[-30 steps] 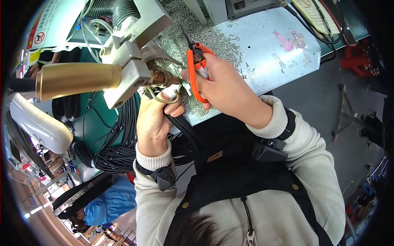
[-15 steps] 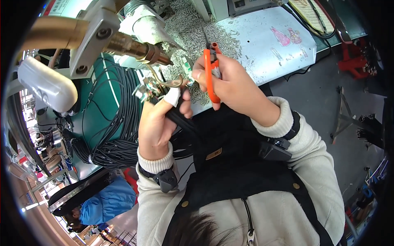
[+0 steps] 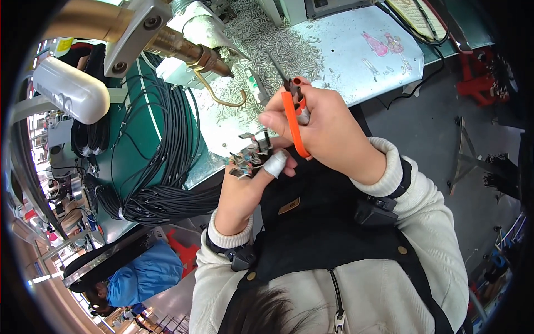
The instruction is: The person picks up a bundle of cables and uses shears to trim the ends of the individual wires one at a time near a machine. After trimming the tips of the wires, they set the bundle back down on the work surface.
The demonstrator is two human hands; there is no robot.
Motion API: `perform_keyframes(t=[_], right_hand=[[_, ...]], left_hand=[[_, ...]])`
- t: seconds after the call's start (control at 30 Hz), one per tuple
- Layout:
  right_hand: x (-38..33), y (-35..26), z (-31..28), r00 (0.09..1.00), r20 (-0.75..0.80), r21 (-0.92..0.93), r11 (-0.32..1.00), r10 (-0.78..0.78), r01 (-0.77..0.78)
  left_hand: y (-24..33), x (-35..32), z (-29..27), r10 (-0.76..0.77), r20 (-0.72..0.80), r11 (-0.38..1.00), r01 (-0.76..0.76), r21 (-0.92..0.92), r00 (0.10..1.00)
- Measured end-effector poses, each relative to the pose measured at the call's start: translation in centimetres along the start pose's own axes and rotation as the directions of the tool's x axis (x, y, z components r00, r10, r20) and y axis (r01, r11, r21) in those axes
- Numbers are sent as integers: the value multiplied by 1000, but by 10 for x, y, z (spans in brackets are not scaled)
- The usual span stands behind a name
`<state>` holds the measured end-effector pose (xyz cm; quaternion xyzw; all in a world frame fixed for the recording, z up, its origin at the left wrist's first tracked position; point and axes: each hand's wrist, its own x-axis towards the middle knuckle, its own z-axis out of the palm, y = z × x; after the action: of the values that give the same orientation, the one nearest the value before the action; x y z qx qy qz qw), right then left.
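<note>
My left hand [image 3: 243,192] is closed around a bundle of cable ends [image 3: 251,157], where several small metal connectors and thin coloured wires stick out above the fingers. A white wrap [image 3: 275,165] covers its thumb tip. My right hand [image 3: 334,125] grips orange-handled pliers [image 3: 293,119], whose dark, slender jaws point up and away to the left. The thumb and index finger of that hand sit close together just above the cable ends; whether they pinch something small I cannot make out. Beyond them lies a small green-and-white piece [image 3: 252,82].
A brass-coloured nozzle [image 3: 208,58] and a curved metal tube [image 3: 231,104] reach in from the upper left, beside a white lamp [image 3: 72,89]. Small silvery bits [image 3: 300,53] litter the metal plate [image 3: 361,61]. Coiled black cables [image 3: 161,203] lie at left. A person in blue [image 3: 146,273] is farther off.
My left hand has drawn the cable ends toward me and to the right, away from the curved tube. My right hand, still holding the pliers, has shifted slightly nearer and rightward.
</note>
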<state>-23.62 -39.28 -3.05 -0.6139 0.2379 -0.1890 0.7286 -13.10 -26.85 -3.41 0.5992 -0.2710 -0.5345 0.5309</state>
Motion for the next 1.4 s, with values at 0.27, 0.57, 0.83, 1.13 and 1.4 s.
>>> perform_keyframes(t=[0.27, 0.57, 0.83, 1.13, 1.4], right_hand=[[-6, 15, -2, 981, -42, -56, 981, -188, 186], [-7, 10, -6, 904, 307, 146, 924, 297, -353], [-8, 27, -7, 610, 340, -756, 178, -716, 629], [-11, 26, -9, 543, 362, -785, 66, -758, 616], [-17, 36, 1, 653, 209, -784, 275, -728, 557]], left_hand=[[-4, -1, 4, 82, -80, 985, -93, -144, 993], [-17, 2, 1, 304, -264, 943, -328, -54, 915], [-4, -3, -8, 19, -204, 916, -99, -389, 979], [0, -3, -11, -57, -214, 963, -2, -269, 975], [-8, -3, -5, 61, -311, 995, -82, -52, 949]])
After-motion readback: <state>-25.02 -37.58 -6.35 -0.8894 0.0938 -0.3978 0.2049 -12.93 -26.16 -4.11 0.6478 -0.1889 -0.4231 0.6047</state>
